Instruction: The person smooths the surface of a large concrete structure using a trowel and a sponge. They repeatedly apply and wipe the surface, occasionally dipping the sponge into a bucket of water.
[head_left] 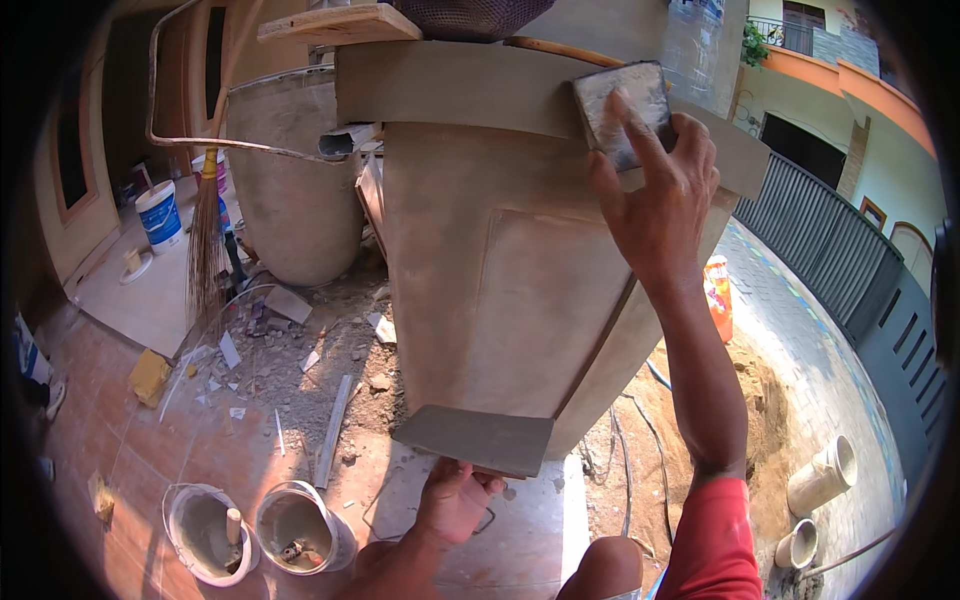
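Note:
Before me stands a tapered pillar (440, 230) coated in grey cement plaster, with a recessed panel on its front and a projecting band (480, 90) at the top. My right hand (660, 190) is raised to that band, fingers closed on a thick rectangular pad (625, 110) with a whitish-grey back and dark edges. The pad lies over the band; its working face is hidden. Low by the pillar's foot, my left hand (455, 505) grips a flat grey board (480, 438) from beneath. The board is held roughly level, its far edge close to the pillar.
Two buckets (210, 535) with tools in them stand at lower left. Rubble (300, 345), a twig broom (207, 240) and a large rounded pot (295, 180) are left of the pillar. To the right are sand (750, 430), cables and two pale containers (822, 475). A plank (340, 24) overhangs the top.

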